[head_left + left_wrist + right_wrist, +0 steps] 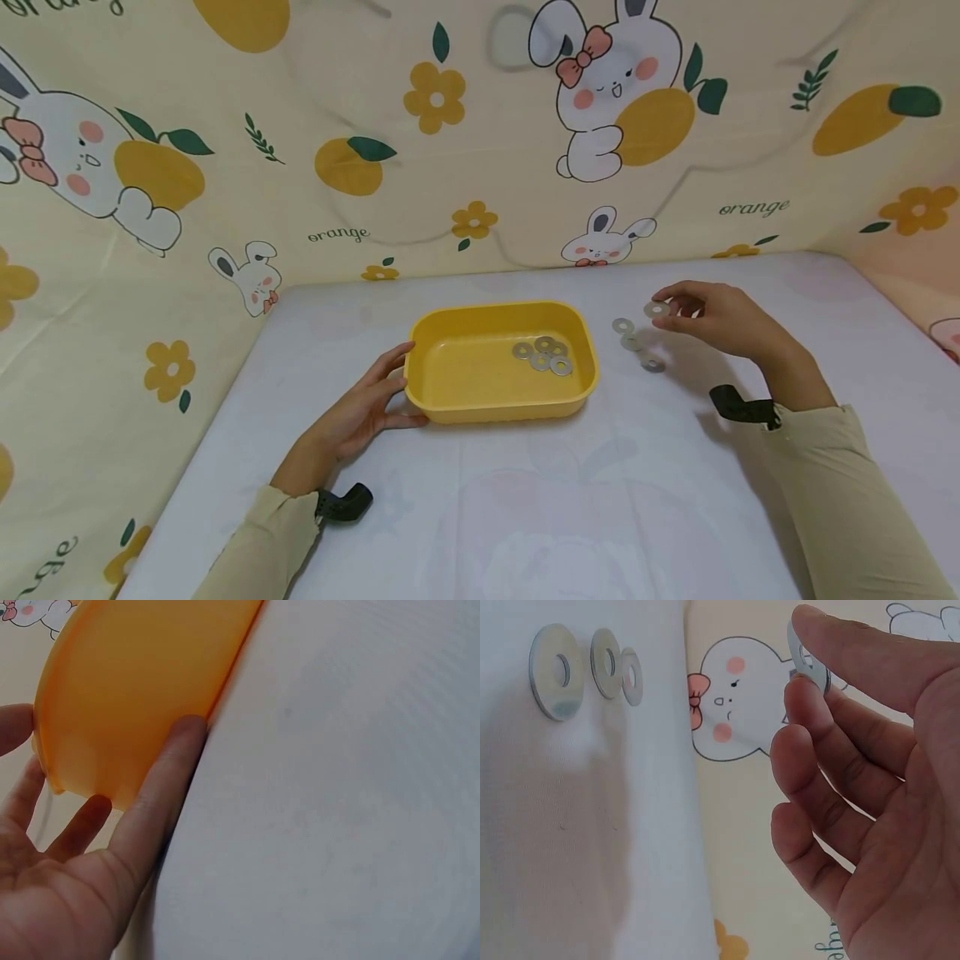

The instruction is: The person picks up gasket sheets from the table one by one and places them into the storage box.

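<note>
My right hand pinches a flat metal washer between thumb and fingertips, raised over the table. In the right wrist view the held washer is tilted nearly edge-on. Three loose washers lie on the table just left of that hand. At the middle stands a yellow tray, with several washers grouped toward its right end. My left hand touches the tray's left end, fingers loosely extended along the wall. In the left wrist view its thumb lies low along the tray's side.
A white cloth covers the table. Behind and to the left hangs a cream curtain printed with rabbits, oranges and flowers. Each wrist carries a black camera mount, one at the left cuff and one at the right.
</note>
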Motion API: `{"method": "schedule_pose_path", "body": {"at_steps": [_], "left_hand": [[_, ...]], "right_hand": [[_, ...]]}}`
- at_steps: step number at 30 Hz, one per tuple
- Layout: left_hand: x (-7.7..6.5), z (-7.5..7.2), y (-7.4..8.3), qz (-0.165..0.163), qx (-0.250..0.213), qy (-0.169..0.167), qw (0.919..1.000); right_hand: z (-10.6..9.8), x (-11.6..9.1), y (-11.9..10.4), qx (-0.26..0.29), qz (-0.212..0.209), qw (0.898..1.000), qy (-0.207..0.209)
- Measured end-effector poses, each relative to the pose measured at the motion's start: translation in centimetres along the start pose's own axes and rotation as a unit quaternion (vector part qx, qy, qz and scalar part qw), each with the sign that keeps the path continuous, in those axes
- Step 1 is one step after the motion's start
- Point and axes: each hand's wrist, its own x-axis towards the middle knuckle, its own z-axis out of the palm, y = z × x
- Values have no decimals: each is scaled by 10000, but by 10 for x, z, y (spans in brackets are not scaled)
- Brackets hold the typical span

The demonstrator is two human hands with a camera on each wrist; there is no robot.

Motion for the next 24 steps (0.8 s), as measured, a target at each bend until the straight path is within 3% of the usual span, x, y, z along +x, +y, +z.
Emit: {"method": "schedule_pose_path", "body": {"at_steps": [12, 24], "left_hand": [[1, -1, -1, -52, -233, -46, 9997], [1, -1, -1, 41, -130, -81, 9999]], "right_hand": [[3, 4, -6, 44, 81, 9999, -90], [5, 3, -16, 262, 11, 9996, -44]]}}
